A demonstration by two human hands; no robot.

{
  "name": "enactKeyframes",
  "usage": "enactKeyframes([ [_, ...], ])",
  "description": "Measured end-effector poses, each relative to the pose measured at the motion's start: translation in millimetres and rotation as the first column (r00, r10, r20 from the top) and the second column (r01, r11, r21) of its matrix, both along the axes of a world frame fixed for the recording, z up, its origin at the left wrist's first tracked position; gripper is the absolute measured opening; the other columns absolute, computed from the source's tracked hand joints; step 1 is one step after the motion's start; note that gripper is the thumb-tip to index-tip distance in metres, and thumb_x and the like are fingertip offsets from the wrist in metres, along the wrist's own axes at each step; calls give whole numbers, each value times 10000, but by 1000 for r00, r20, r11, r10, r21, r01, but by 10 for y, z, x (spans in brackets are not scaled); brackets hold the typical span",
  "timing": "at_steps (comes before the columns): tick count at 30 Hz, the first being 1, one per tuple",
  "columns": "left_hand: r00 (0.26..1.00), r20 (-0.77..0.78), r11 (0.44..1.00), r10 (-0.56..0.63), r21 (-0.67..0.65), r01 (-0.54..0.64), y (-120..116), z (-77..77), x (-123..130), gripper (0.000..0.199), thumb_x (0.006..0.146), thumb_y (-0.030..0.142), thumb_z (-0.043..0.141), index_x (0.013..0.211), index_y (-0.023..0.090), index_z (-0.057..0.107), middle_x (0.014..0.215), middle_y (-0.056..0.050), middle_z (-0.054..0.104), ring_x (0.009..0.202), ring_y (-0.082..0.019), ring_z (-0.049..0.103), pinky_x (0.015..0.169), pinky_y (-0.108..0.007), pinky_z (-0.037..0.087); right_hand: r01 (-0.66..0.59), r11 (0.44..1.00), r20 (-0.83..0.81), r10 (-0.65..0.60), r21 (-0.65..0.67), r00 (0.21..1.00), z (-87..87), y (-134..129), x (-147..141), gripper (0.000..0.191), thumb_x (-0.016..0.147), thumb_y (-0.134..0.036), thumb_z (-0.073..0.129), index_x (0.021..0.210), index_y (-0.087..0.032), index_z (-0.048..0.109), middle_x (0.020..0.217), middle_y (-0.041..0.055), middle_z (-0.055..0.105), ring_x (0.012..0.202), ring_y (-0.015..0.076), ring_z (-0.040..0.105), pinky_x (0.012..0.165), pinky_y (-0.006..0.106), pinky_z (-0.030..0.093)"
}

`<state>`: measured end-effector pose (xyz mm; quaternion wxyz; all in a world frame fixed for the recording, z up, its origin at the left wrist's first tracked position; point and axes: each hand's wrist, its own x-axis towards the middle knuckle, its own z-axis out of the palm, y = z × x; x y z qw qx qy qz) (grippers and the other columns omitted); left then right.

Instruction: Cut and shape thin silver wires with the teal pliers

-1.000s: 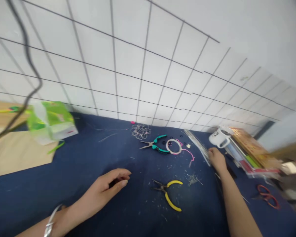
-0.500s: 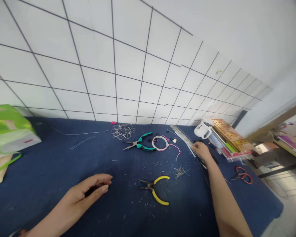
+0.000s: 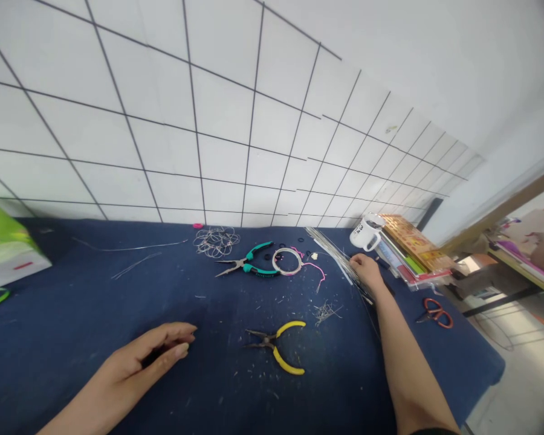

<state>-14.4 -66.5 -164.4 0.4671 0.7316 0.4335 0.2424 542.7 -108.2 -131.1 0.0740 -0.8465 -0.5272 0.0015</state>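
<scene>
My left hand rests low on the left side of the cloth, thumb and fingers slightly apart, with nothing between them. To its right lie yellow-handled pliers, their jaws spread toward that hand. My right hand reaches to a bundle of thin straight metal wires near the wall. Its fingers are closed at the bundle's near part, and the fingertips are partly hidden. Teal-handled long-nose pliers lie in the middle, touching or close to a pale ring with pink cord.
A wire tangle and a smaller one lie on the dark blue cloth, amid clippings. At the right are a white mug, stacked books and red-handled scissors. A green bag stands left.
The whole view has shifted a little, so things sit further left. My right hand stays at the wire bundle; my left hand keeps its loose curl.
</scene>
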Motion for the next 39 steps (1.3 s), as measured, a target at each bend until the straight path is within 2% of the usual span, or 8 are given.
enactKeyframes([
  [5,1000,-7,1000,-15,-3,15,6,-18,-13,348,746,487,557,1049,318,578,1036,11,652,987,-221,598,846,-321,505,3,999,45,-6,52,999,74,15,-74,278,875,-313,491,1100,-153,527,1085,67,558,909,176,570,776,374,484],
  [11,999,-25,999,-47,4,47,29,-43,-38,345,755,461,565,1068,317,567,1051,12,646,997,-212,594,858,-304,496,-62,998,50,63,-30,997,52,241,-272,283,873,-309,497,1108,-155,524,1100,69,553,916,178,570,774,373,487],
  [18,999,-24,999,-49,-18,48,8,-29,-26,334,788,442,541,1090,300,542,1068,2,628,994,-190,590,876,-285,476,53,990,150,-33,-131,988,-7,475,-315,291,871,-302,501,1124,-159,515,1126,76,540,942,184,561,792,384,480],
  [22,998,-11,998,-56,-21,56,6,-41,-36,339,802,424,531,1115,293,524,1080,-10,619,1006,-192,582,892,-295,463,106,981,182,-76,-164,980,-34,494,-303,290,871,-302,500,1122,-158,516,1122,75,542,937,183,563,789,383,481],
  [27,998,-11,998,-67,-13,67,15,-59,-37,335,802,406,533,1116,291,531,1079,-10,621,1002,-190,583,883,-288,469,113,979,180,-82,-170,980,-55,459,-264,282,875,-304,494,1119,-164,518,1121,73,543,934,180,563,789,379,481],
  [39,999,-18,998,-44,32,45,-8,28,1,311,785,410,543,1068,285,578,1029,1,648,956,-182,606,844,-270,493,128,982,170,-104,-137,980,-146,481,-174,287,874,-304,496,1121,-161,516,1119,73,543,932,180,564,785,379,483],
])
